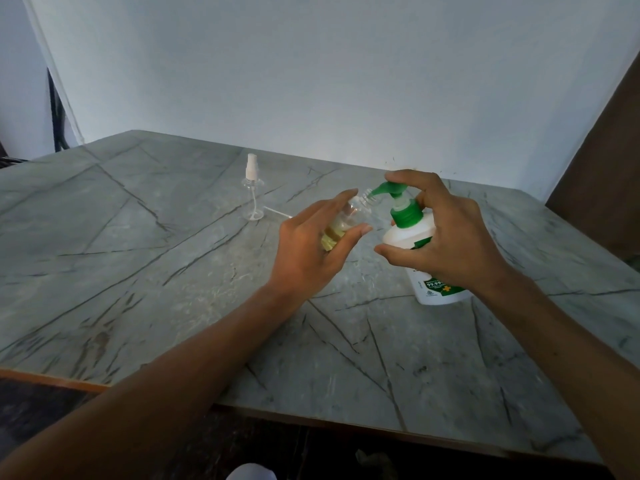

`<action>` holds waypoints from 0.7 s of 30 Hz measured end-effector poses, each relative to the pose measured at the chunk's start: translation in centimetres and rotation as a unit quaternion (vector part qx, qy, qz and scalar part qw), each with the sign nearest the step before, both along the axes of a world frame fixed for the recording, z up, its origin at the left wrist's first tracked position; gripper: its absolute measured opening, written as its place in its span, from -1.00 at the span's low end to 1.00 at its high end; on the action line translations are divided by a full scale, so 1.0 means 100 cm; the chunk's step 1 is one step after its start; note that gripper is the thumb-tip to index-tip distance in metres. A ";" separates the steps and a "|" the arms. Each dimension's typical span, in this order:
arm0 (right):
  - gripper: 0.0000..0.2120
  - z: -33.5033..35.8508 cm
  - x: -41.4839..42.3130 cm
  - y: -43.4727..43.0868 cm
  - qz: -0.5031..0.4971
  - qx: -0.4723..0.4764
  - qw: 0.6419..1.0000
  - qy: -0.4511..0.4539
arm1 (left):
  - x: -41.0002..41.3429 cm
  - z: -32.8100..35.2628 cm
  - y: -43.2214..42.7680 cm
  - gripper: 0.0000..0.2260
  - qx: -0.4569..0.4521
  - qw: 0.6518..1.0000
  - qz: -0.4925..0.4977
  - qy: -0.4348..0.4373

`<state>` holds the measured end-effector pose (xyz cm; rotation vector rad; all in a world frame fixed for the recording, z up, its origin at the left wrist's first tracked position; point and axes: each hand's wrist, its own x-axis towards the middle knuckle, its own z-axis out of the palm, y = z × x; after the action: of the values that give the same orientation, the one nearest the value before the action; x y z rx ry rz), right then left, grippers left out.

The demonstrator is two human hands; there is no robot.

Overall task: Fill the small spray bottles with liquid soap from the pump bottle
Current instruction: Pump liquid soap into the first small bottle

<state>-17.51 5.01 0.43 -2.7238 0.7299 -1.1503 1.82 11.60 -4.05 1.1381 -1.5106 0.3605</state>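
Note:
My left hand grips a small clear spray bottle, uncapped and tilted, with yellowish liquid in its lower part. Its open neck sits right at the green nozzle of the pump bottle. That bottle is white with a green pump head and stands slightly tilted on the table. My right hand wraps around its neck from the right, with the forefinger lying on top of the pump head. A second small clear spray bottle, empty and with its white sprayer on, stands upright further back to the left.
Everything rests on a grey marble-patterned table against a pale wall. A thin white dip tube lies on the table behind my left hand. A dark brown panel stands at the right edge.

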 end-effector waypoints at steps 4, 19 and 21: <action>-0.20 0.001 0.002 -0.001 0.011 0.002 1.000 -0.017 | 0.000 -0.001 -0.001 -0.58 -0.001 1.000 0.000 0.000; -0.17 0.000 0.000 0.001 -0.002 0.005 1.000 -0.008 | -0.001 -0.002 -0.004 -0.59 -0.017 1.000 -0.002 -0.008; -0.17 0.000 0.000 0.001 -0.002 0.003 1.000 -0.008 | -0.001 -0.002 -0.004 -0.59 -0.016 1.000 -0.001 -0.006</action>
<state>-17.52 5.12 0.45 -2.7066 0.7359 -1.1665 1.74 11.17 -4.26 1.1105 -1.5102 0.3896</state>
